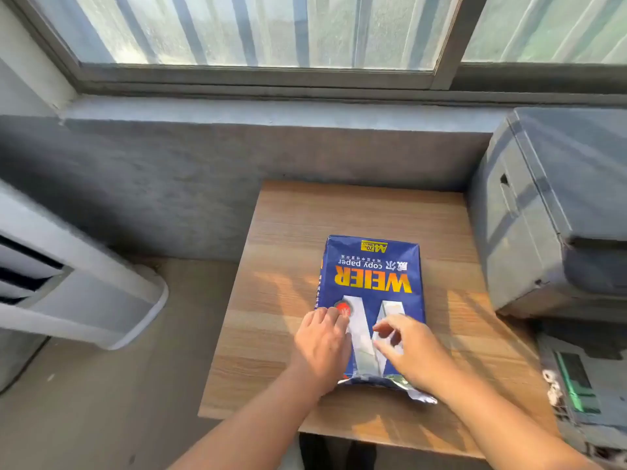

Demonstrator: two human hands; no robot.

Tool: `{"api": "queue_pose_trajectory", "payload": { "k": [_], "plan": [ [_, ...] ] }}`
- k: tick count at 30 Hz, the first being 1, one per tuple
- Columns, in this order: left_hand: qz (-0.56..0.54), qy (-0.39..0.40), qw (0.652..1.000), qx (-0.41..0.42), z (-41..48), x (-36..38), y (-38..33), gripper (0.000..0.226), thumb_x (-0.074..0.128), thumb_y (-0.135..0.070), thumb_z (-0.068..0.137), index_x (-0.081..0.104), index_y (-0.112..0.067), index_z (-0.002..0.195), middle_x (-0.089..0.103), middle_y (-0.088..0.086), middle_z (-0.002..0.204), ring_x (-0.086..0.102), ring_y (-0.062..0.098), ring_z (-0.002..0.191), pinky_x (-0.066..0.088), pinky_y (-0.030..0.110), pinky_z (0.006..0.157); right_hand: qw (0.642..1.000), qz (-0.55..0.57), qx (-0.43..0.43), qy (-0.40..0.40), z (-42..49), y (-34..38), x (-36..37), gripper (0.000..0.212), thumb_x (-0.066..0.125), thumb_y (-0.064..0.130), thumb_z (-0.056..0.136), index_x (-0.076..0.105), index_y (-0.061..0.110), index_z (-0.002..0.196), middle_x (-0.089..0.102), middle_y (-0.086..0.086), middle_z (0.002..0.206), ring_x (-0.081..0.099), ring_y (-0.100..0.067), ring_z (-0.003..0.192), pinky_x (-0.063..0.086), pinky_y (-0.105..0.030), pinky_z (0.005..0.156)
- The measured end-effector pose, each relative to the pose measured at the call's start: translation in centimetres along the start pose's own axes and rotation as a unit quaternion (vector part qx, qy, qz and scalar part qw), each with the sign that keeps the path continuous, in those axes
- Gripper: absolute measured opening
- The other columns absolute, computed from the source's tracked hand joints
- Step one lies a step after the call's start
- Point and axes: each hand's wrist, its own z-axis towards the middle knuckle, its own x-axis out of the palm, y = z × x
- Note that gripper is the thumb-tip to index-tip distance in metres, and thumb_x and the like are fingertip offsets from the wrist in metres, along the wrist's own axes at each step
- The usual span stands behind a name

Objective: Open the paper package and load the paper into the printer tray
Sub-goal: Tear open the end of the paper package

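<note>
Package of paper lies flat on table, long axis pointing away from the person, torn end nearest. Left hand presses flat on it; right hand hovers loosely curled, holding nothing. Printer stands right.

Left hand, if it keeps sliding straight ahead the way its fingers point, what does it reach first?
The left hand lies on the paper package, fingers pointing toward the window. It would first cross the round red sticker at its fingertips, then the orange WEIER lettering.
</note>
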Motion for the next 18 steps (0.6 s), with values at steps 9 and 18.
{"api": "queue_pose_trajectory", "payload": {
  "k": [9, 18],
  "plan": [
    [-0.038, 0.040, 0.998, 0.039, -1.8, 4.6, 1.6, 0.037, 0.035, -0.022, 0.093, 0.057, -0.014, 0.122, 0.060, 0.002, 0.124, 0.055, 0.023, 0.110, 0.050, 0.036, 0.094, 0.993, -0.118, -0.012, 0.026, 1.1, -3.8, 8.1, 0.013, 0.053, 0.031, 0.091, 0.059, 0.024, 0.101, 0.057, 0.004, 0.101, 0.052, -0.019, 0.099, 0.042, -0.028, 0.077],
    [-0.012, 0.097, 0.992, 0.077, -2.6, 5.9, 2.4, 0.055, 0.047, -0.026, 0.095, 0.038, -0.010, 0.146, 0.037, 0.004, 0.157, 0.044, 0.029, 0.131, 0.046, 0.039, 0.105, 0.996, -0.039, 0.062, -0.041, 1.6, -4.4, 9.5, 0.011, 0.061, 0.021, 0.086, 0.057, 0.022, 0.076, 0.057, 0.003, 0.080, 0.051, -0.018, 0.082, 0.045, -0.035, 0.071]
  ]
}}
